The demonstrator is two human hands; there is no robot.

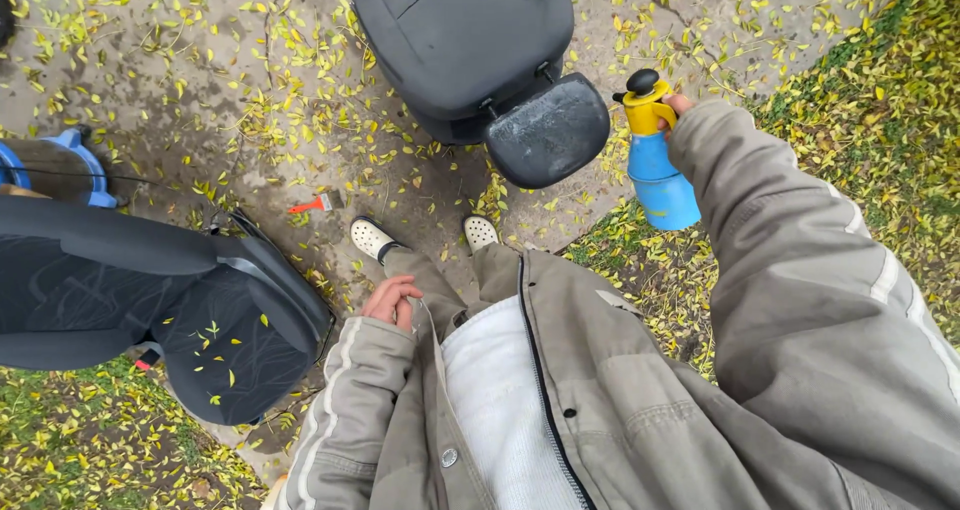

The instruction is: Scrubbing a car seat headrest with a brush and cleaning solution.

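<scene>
- Two car seats out on leaf-strewn paving: one dark car seat (170, 310) at far left, lying on its side, yellow leaves on its fabric.
- One orange-handled brush (312, 205) on the ground between the seats.
- Left hand (392, 300) against the thigh, fingers loosely curled together, holding nothing.
- Second grey car seat (480, 60) top centre, just ahead of two white shoes.
- One blue spray bottle (660, 175) (yellow trigger head), raised right of that seat.
- Right hand (678, 105), mostly hidden by the sleeve, fingers clamped on the bottle's head.
</scene>
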